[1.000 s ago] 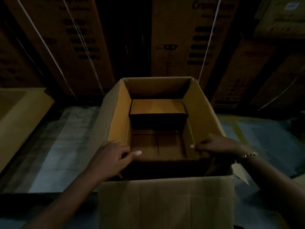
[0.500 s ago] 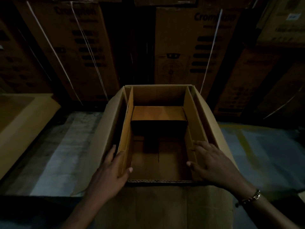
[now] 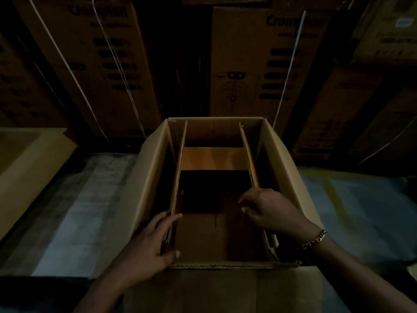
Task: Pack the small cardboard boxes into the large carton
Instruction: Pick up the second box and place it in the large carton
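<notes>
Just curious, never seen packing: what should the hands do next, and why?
Probably spread both side flaps outward: the left hand grips the left flap, the right hand covers the right flap, and only one small box sits in the carton.

An open large carton [image 3: 144, 188] stands on a dim, grey concrete floor [image 3: 79, 222] marked at the right by a faded yellow line [image 3: 334, 190]. A tan cardboard box [image 3: 29, 172] sits to its left, and tall printed cartons [image 3: 243, 64] are stacked behind.
</notes>
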